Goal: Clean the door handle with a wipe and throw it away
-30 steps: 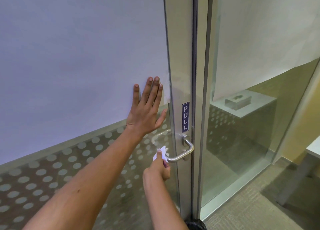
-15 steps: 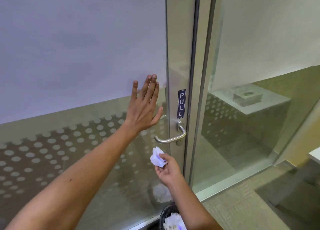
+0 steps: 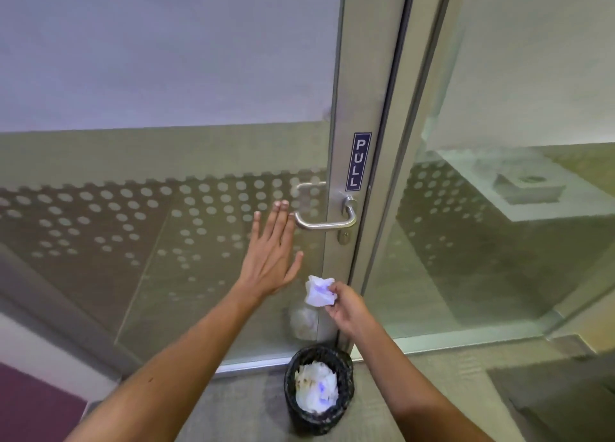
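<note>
A glass door [image 3: 199,142] with a dotted band carries a metal door handle [image 3: 327,220] under a PULL sign [image 3: 358,161]. On the floor by the door's lower edge, a black bin [image 3: 318,393] holds crumpled wipes. The left hand [image 3: 271,258] lies flat near the glass, fingers straight and close together. The right hand [image 3: 346,307] pinches a crumpled wipe [image 3: 318,291] above the bin.

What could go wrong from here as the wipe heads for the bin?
1. The right hand pinches the crumpled wipe well above the small bin; dropped from there, it may miss the narrow opening and land on the floor.
2. The bin already holds a heap of used wipes, so another could sit on top and tumble out.
3. The left hand is spread open close to the just-wiped door handle and could smudge it.
</note>
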`<state>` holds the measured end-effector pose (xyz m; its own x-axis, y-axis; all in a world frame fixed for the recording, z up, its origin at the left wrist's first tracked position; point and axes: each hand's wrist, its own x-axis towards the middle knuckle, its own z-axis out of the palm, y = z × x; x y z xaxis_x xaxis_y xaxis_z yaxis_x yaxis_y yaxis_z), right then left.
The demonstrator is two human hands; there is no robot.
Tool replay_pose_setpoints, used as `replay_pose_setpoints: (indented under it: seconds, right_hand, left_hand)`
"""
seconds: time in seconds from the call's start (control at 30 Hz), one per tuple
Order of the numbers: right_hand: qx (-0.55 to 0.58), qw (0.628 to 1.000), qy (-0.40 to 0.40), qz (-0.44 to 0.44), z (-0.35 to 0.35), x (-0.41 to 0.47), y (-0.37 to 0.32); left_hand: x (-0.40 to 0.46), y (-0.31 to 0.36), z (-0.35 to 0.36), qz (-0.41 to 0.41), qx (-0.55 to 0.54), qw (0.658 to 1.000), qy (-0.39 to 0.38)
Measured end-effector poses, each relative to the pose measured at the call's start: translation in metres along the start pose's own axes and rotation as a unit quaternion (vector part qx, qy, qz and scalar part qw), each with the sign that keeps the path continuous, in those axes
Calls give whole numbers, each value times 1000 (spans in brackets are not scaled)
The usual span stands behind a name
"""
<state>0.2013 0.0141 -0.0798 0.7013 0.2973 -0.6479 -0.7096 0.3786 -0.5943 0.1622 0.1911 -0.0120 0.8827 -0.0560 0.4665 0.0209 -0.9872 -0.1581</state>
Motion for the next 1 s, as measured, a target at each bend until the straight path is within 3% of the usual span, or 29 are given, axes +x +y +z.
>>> replay_pose_setpoints:
  seconds: [0.13,0.23,0.4,0.6,0.73,0.9,1.0]
  right_hand:
    - [-204,973,98,-55,-30,6,10]
    - [-344,922,147,-97,-49,12,21]
    - [-486,858,124,-110,-70,19,35]
    - [-574,799,120,-133,-78,36,37]
    - [-588,790,106,-141,-82,57,43]
    - [-649,753,41,-99,-88,87,55]
    - [-672,735,52,-77,-96,94,58]
  left_hand:
    - [-36,11,5,-33,-2,997,-67]
    - [-57,16,13,-53,-12,994,-98]
    - [-79,23,30,-80,-24,986,-144]
    - [-98,32,48,-105,-35,979,-172]
    - [-109,40,59,-125,-38,971,-199]
    - [-117,43,76,-148,-35,975,-163]
    - [-121,39,81,-166,-40,973,-156]
